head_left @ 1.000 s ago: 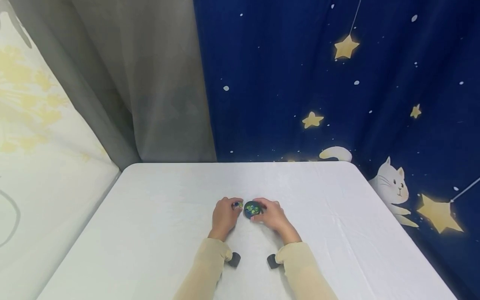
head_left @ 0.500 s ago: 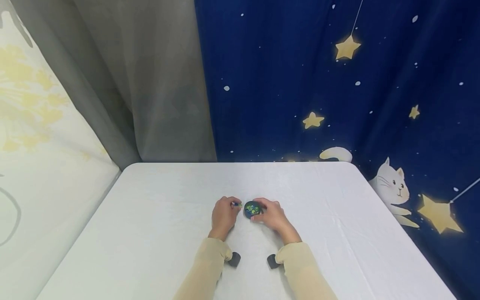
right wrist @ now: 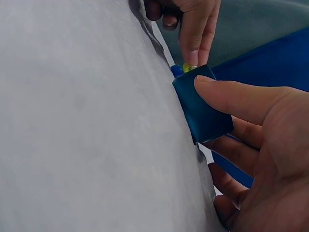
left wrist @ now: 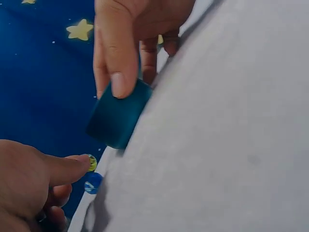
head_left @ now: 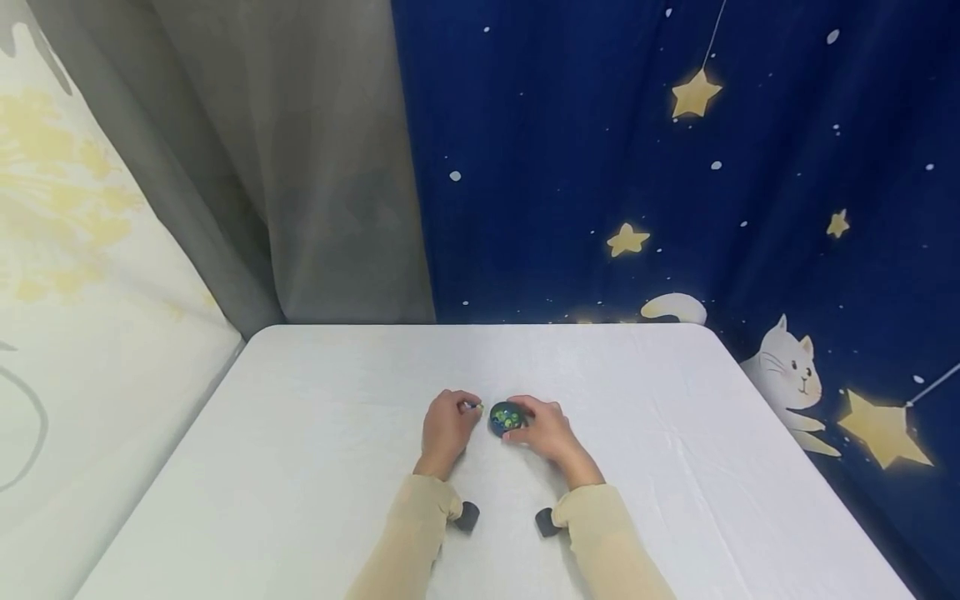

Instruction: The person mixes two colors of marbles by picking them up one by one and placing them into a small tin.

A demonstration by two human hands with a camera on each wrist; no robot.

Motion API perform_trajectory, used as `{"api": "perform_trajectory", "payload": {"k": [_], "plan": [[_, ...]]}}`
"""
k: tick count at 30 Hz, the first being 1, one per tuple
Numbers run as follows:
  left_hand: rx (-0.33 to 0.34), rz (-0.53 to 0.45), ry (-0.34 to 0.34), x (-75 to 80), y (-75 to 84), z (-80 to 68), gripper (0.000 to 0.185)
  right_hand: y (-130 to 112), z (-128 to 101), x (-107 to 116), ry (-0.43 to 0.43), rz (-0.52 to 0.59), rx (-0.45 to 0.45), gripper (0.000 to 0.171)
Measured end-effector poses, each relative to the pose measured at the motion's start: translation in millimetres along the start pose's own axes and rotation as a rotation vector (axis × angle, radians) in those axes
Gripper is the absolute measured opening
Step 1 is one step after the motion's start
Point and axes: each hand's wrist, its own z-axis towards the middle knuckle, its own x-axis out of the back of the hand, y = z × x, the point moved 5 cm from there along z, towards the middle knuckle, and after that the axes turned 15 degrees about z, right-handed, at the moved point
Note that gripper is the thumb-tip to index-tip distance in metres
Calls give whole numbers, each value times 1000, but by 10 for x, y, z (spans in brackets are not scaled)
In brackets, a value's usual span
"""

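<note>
My right hand (head_left: 546,431) grips a small teal cup (right wrist: 205,108) by its side, thumb on the near wall. The cup stands tilted toward me in the head view, and green and blue marbles (head_left: 507,417) show inside it. My left hand (head_left: 447,425) is just left of the cup, apart from it. Its thumb and finger pinch a yellow-green marble (left wrist: 91,163). A blue marble (left wrist: 93,183) sits right beside that one; whether the fingers hold it too or it rests on the cloth, I cannot tell.
A white cloth covers the table (head_left: 337,500) under both hands. Dark wrist devices (head_left: 468,517) stick out inward from the sleeves. Behind the far edge hang a grey curtain (head_left: 345,167) and a blue curtain with stars (head_left: 540,167).
My left hand has shifted slightly away from the cup and up in the head view, and less of the marbles shows at its fingertips. My right hand and the cup stay nearly still.
</note>
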Motion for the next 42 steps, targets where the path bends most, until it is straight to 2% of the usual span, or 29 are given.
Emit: {"api": "perform_trajectory", "payload": {"k": [5, 12, 17, 36, 42], "plan": [[6, -87, 2, 45, 7, 27, 9, -3, 0, -1, -4, 2, -15, 57], [41, -218, -35, 89, 36, 50, 7, -11, -9, 5, -8, 3, -24, 58], [27, -278, -55, 130, 81, 59, 9, 5, -11, -4, -12, 2, -39, 59], [-7, -395, -80, 202, 223, 68, 10, -2, -6, -5, -5, -14, -13, 58], [-55, -412, -60, 204, 245, 81, 10, -7, 14, -19, 1, -4, -11, 57]]}}
